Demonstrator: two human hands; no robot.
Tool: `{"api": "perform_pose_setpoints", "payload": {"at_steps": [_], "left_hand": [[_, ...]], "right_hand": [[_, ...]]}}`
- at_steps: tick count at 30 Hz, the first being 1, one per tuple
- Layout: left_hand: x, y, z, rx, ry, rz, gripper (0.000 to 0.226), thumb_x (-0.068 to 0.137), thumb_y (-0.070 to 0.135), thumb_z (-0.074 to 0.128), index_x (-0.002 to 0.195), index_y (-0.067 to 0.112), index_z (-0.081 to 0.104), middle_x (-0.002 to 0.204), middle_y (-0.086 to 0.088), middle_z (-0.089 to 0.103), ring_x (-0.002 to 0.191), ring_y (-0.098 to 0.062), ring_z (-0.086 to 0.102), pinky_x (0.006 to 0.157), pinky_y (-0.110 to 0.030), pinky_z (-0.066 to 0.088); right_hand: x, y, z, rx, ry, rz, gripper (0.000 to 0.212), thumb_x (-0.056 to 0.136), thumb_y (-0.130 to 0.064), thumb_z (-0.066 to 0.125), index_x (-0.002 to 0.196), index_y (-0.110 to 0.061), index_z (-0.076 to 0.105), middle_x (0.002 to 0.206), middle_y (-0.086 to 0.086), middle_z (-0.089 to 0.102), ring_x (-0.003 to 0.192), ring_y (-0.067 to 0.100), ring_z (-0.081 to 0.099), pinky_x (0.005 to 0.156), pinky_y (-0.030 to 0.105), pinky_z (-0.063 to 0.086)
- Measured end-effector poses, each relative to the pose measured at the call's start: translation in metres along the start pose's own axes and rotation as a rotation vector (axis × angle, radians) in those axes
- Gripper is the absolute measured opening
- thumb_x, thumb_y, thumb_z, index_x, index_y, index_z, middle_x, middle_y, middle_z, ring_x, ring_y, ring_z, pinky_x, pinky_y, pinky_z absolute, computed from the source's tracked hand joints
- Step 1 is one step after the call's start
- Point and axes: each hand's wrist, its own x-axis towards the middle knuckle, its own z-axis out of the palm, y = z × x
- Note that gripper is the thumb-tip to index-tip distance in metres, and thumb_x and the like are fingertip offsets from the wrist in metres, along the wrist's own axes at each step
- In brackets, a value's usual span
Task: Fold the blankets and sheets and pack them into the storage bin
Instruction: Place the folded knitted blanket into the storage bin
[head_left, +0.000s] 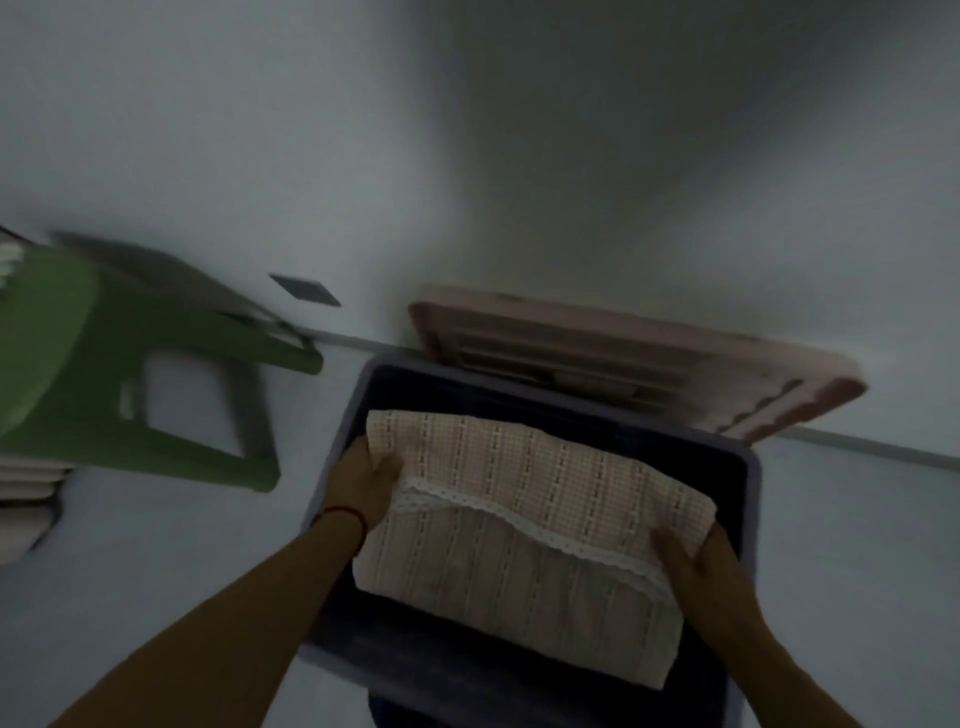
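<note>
Hands, left (363, 480) and right (698, 564), grip lace-trimmed checked folded sheet (524, 514) over rectangular dark bin (750, 499).

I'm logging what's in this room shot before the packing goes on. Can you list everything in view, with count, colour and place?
folded sheet: one, pinkish-beige check with a white lace edge, held over the open bin
storage bin: one, dark blue-grey, on the floor at centre, dark inside
bin lid: one, pink, leaning on the wall behind the bin
stool: one, green plastic, at left, seen tilted
folded linens: a pale stack at the left edge beneath the stool, count unclear
wall plate: one, grey, low on the wall
wrist string: one, red, on the left wrist
left hand: grips the sheet's left edge
right hand: grips the sheet's right edge
</note>
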Motion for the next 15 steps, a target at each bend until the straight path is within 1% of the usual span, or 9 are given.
{"api": "perform_pose_setpoints", "payload": {"at_steps": [2,3,4,5,7,9,12,14,15], "left_hand": [[0.046,-0.036,0.044,0.086,-0.026,-0.008,0.03,0.103,0.016,0.053,0.129,0.003,0.058,0.115,-0.001,0.058,0.108,-0.024,0.058,0.09,-0.029,0.044],[0.061,-0.044,0.053,0.124,-0.021,-0.019,0.032,0.103,0.017,0.054,0.131,0.001,0.057,0.119,-0.004,0.059,0.112,-0.027,0.058,0.089,-0.029,0.043],[0.078,-0.057,0.068,0.157,-0.024,-0.039,0.034,0.103,0.017,0.054,0.132,0.0,0.056,0.125,-0.01,0.061,0.115,-0.031,0.058,0.088,-0.029,0.042],[0.092,-0.069,0.085,0.213,-0.028,-0.056,0.035,0.103,0.017,0.054,0.133,-0.001,0.056,0.128,-0.016,0.061,0.117,-0.035,0.058,0.085,-0.03,0.041],[0.123,-0.088,0.113,0.29,-0.028,-0.081,0.037,0.102,0.018,0.054,0.134,-0.002,0.055,0.132,-0.021,0.06,0.119,-0.038,0.057,0.084,-0.031,0.041],[0.145,-0.1,0.131,0.328,-0.032,-0.096,0.041,0.102,0.021,0.056,0.136,-0.002,0.052,0.135,-0.023,0.057,0.122,-0.038,0.055,0.09,-0.035,0.043],[0.177,-0.121,0.158,0.366,0.013,-0.09,0.047,0.103,0.024,0.054,0.142,0.0,0.045,0.139,-0.027,0.052,0.125,-0.043,0.051,0.097,-0.041,0.043],[0.188,-0.137,0.168,0.364,-0.051,-0.089,0.06,0.103,0.024,0.053,0.154,0.005,0.028,0.152,-0.024,0.039,0.137,-0.042,0.041,0.111,-0.045,0.037],[0.191,-0.146,0.171,0.355,-0.093,-0.091,0.065,0.103,0.023,0.052,0.158,0.009,0.019,0.158,-0.021,0.03,0.142,-0.041,0.034,0.116,-0.047,0.03]], "right_hand": [[0.055,0.044,0.027,-0.007,-0.035,0.027,0.061,0.1,-0.039,0.057,0.152,-0.011,0.041,0.139,0.007,0.056,0.11,0.017,0.052,0.098,0.027,0.039],[0.074,0.05,0.034,-0.014,-0.044,0.05,0.058,0.101,-0.036,0.057,0.151,-0.01,0.042,0.139,0.01,0.056,0.11,0.019,0.052,0.097,0.027,0.039],[0.1,0.069,0.046,-0.018,-0.05,0.07,0.055,0.102,-0.034,0.057,0.149,-0.009,0.045,0.139,0.011,0.057,0.11,0.021,0.054,0.096,0.028,0.04],[0.117,0.083,0.057,-0.024,-0.057,0.099,0.052,0.102,-0.034,0.057,0.147,-0.009,0.048,0.139,0.012,0.058,0.11,0.023,0.056,0.096,0.029,0.042],[0.153,0.11,0.077,-0.023,-0.052,0.129,0.051,0.102,-0.037,0.056,0.146,-0.012,0.051,0.137,0.013,0.06,0.111,0.027,0.06,0.095,0.034,0.047],[0.178,0.13,0.095,-0.012,-0.018,0.162,0.051,0.103,-0.038,0.054,0.147,-0.012,0.049,0.138,0.013,0.059,0.116,0.032,0.059,0.097,0.037,0.048],[0.213,0.15,0.115,0.058,0.057,0.173,0.055,0.105,-0.039,0.05,0.151,-0.01,0.042,0.144,0.015,0.053,0.127,0.036,0.054,0.102,0.039,0.044],[0.229,0.161,0.122,0.089,0.051,0.208,0.059,0.105,-0.043,0.047,0.155,-0.012,0.036,0.152,0.015,0.046,0.134,0.037,0.049,0.11,0.044,0.041],[0.234,0.167,0.128,0.103,0.038,0.224,0.061,0.105,-0.045,0.045,0.157,-0.015,0.033,0.155,0.015,0.043,0.136,0.036,0.046,0.113,0.046,0.039]]}}
